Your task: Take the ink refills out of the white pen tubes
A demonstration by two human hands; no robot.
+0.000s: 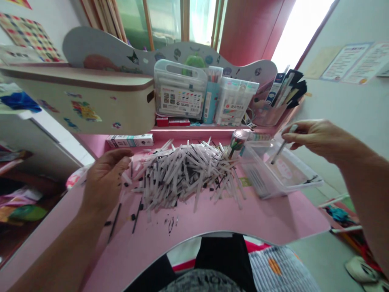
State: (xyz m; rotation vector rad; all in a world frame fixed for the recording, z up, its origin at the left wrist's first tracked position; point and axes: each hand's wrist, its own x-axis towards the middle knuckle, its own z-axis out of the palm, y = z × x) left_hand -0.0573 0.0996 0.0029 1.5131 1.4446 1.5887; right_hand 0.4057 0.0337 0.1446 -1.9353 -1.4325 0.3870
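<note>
– Okay, your right hand point(299, 136) pinches a slim grey stick with a pale end point(279, 151), slanting down over the clear plastic bin point(299, 186). Keep the pinch high, clear the rim, let go low.
– Left?
– Your left hand point(105, 172) sits just left of the heaped whitish plastic tubes point(182, 174) on the pink desk point(212, 221). Finger gap looks narrow; can't tell if it holds anything.
– Blind spots?
– Heap's lower layers are hidden, stick tip's height is unclear, your right forearm runs out of frame.
</note>
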